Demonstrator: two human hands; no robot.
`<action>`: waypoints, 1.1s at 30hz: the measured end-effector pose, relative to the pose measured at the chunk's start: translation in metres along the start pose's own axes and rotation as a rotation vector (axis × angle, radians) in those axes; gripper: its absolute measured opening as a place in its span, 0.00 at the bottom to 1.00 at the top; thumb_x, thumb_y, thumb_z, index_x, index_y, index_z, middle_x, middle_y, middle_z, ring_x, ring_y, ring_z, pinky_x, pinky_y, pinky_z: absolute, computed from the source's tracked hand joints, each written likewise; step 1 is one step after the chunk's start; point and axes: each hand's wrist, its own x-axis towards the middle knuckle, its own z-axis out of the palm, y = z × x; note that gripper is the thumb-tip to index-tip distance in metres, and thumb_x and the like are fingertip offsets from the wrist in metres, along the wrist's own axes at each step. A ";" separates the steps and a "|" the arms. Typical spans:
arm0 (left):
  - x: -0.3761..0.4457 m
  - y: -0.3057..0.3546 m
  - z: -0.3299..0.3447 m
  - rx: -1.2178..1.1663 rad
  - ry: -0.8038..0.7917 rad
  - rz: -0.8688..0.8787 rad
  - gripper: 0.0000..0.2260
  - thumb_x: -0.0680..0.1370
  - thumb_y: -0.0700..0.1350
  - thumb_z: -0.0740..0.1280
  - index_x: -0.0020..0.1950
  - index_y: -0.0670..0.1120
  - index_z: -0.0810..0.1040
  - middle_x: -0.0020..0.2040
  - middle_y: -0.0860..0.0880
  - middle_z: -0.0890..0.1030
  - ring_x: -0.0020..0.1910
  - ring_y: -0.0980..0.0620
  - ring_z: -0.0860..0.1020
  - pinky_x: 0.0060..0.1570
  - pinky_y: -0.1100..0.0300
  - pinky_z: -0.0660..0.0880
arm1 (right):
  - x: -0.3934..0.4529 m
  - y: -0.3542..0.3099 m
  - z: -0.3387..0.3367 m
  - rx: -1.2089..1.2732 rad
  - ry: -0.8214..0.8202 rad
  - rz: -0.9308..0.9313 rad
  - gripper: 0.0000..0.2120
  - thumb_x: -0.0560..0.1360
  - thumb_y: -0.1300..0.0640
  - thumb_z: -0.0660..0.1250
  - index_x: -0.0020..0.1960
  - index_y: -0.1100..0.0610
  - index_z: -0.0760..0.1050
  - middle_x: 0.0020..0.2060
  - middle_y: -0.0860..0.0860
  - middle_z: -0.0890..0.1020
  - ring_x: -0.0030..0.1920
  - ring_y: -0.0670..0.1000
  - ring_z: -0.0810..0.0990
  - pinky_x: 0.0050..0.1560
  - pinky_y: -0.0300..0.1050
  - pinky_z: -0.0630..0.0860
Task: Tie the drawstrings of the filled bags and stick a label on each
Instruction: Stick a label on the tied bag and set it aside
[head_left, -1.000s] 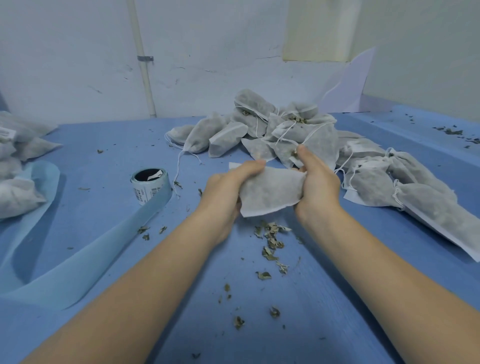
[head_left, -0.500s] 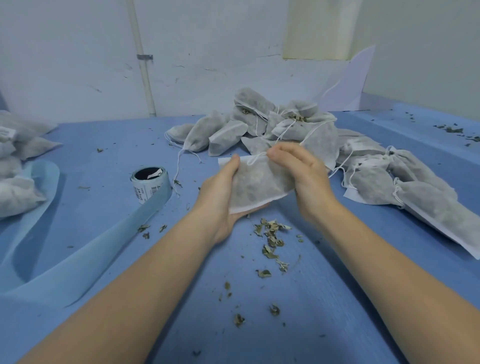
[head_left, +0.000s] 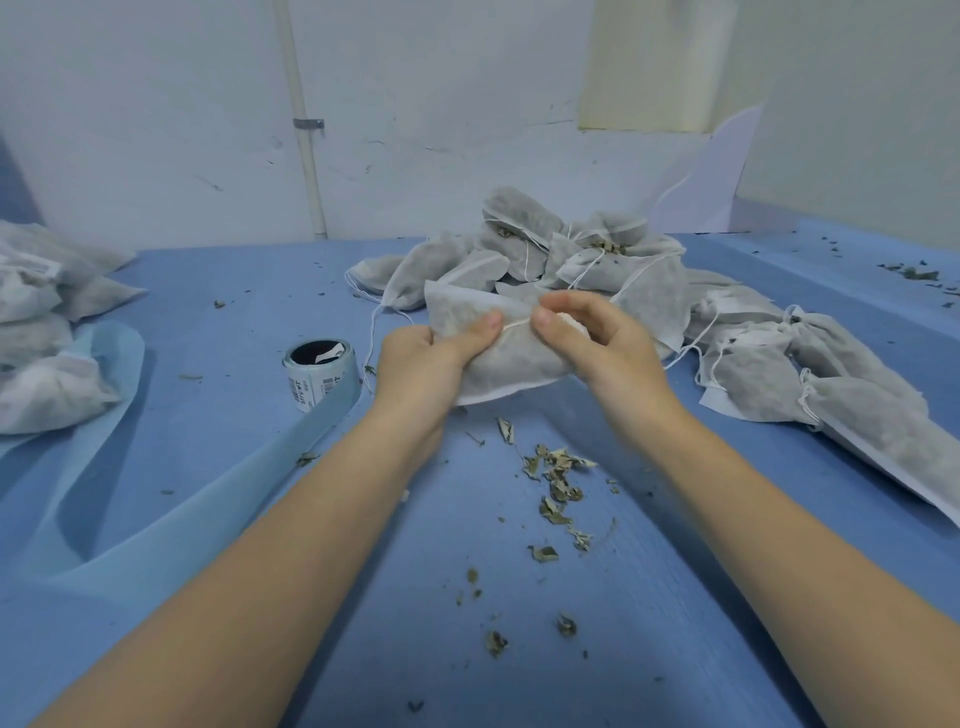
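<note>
Along the left edge of the bench (head_left: 208, 519) sits a stack of filled bags (head_left: 47, 332), apparently set apart from the rest as the finished lot. Inward of it a label roll (head_left: 319, 375) stands upright with its pale blue backing strip (head_left: 156, 535) trailing toward the near left corner, placed within easy reach for the sticking step. Near the middle of the bench the left hand (head_left: 421, 364) grips one bag (head_left: 498, 358) from below with the thumb pressed on top, steadying it, while the right hand (head_left: 597, 338) pinches its drawstring (head_left: 517, 323), drawn taut between the two thumbs, likely to cinch the mouth before knotting. Spilled dried leaves (head_left: 556, 478) lie below. Behind and toward the right edge sprawls the pile of bags (head_left: 753, 353), many with loose strings, seemingly awaiting their turn.
</note>
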 end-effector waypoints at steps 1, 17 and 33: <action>0.002 0.004 -0.003 -0.001 0.038 0.012 0.08 0.71 0.43 0.74 0.36 0.42 0.79 0.33 0.49 0.83 0.36 0.51 0.82 0.39 0.60 0.78 | 0.001 -0.001 0.004 0.085 -0.029 0.070 0.10 0.74 0.49 0.69 0.53 0.50 0.79 0.52 0.46 0.83 0.53 0.44 0.81 0.51 0.40 0.76; 0.050 0.044 -0.100 0.034 0.603 0.042 0.23 0.69 0.55 0.74 0.55 0.42 0.74 0.54 0.47 0.79 0.54 0.44 0.78 0.57 0.46 0.76 | 0.034 0.011 0.124 -0.463 -0.586 0.076 0.36 0.70 0.54 0.75 0.74 0.48 0.63 0.55 0.43 0.73 0.40 0.38 0.72 0.38 0.21 0.67; 0.050 0.035 -0.097 0.036 0.450 -0.069 0.22 0.72 0.50 0.74 0.59 0.41 0.73 0.52 0.46 0.78 0.49 0.47 0.77 0.47 0.57 0.74 | 0.019 0.017 0.160 -0.421 -0.346 0.006 0.37 0.64 0.49 0.80 0.65 0.57 0.64 0.45 0.39 0.73 0.44 0.40 0.73 0.38 0.22 0.67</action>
